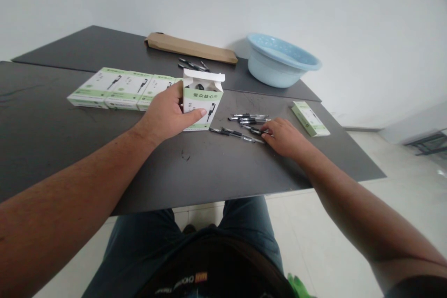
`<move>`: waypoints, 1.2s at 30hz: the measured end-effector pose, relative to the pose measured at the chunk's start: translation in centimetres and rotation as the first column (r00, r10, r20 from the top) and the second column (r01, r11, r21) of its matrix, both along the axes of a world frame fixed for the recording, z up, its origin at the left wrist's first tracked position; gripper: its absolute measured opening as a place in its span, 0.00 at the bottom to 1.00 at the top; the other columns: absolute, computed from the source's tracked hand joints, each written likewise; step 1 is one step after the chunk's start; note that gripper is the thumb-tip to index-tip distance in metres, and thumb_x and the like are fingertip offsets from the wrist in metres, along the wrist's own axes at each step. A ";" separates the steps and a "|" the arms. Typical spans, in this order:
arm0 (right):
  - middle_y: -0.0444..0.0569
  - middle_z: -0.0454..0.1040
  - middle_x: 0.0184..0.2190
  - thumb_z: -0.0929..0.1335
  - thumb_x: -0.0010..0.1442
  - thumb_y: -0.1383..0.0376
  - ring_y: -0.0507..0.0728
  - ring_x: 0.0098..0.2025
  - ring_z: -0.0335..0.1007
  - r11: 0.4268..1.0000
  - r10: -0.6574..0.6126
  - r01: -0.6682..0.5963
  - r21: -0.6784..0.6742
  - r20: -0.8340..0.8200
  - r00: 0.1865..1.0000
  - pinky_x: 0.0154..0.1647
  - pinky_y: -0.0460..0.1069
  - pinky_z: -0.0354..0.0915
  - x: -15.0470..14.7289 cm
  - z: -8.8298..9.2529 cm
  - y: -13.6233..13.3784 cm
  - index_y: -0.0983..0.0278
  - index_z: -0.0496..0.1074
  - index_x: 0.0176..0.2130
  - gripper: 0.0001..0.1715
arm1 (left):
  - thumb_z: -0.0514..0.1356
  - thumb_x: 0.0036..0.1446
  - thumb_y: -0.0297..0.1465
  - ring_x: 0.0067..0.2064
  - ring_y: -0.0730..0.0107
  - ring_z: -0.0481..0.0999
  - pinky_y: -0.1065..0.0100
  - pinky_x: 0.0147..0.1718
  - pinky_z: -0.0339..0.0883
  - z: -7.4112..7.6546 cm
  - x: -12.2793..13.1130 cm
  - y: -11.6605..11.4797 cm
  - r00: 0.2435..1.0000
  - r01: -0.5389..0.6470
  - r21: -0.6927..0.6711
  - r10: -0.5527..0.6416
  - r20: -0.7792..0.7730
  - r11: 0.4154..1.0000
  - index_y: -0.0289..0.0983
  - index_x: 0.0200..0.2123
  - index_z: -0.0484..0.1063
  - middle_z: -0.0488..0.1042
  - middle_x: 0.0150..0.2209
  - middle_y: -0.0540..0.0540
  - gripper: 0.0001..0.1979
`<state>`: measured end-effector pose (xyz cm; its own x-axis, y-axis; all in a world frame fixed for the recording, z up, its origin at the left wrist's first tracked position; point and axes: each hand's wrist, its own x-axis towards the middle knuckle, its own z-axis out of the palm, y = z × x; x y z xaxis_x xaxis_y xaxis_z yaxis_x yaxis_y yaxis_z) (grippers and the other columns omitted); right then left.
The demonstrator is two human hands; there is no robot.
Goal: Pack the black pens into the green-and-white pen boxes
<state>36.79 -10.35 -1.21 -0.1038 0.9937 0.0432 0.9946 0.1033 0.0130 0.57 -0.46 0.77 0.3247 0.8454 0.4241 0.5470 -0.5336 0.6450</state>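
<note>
My left hand [171, 114] is closed around a small white and green carton [201, 111], its top flap up and its mouth showing dark items inside. To the right, the fingers of my right hand [283, 137] pinch the end of a black and clear pen [256, 131] on the table. Several more pens lie beside it, among them a loose group [249, 118] just behind and a pen [237, 135] nearer me. My left hand partly hides the end of a row of matching cartons [117, 84].
On the dark table [167, 163], a light blue basin [275, 67] stands at the back right. A long brown cardboard piece [192, 48] lies at the back, with several pens [193, 64] in front of it. Another closed carton [312, 118] lies at right.
</note>
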 end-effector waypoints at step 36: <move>0.60 0.83 0.49 0.67 0.71 0.61 0.68 0.56 0.76 0.999 0.031 -0.030 -0.032 0.020 0.999 0.64 0.62 0.67 -1.5 0.9 3.2 0.64 0.81 0.53 0.18 | 0.73 0.54 0.42 0.59 0.44 0.82 0.53 0.59 0.78 0.0 0.0 -0.1 1.000 0.023 0.005 -0.023 -0.007 1.000 0.45 0.59 0.77 0.83 0.56 0.43 0.29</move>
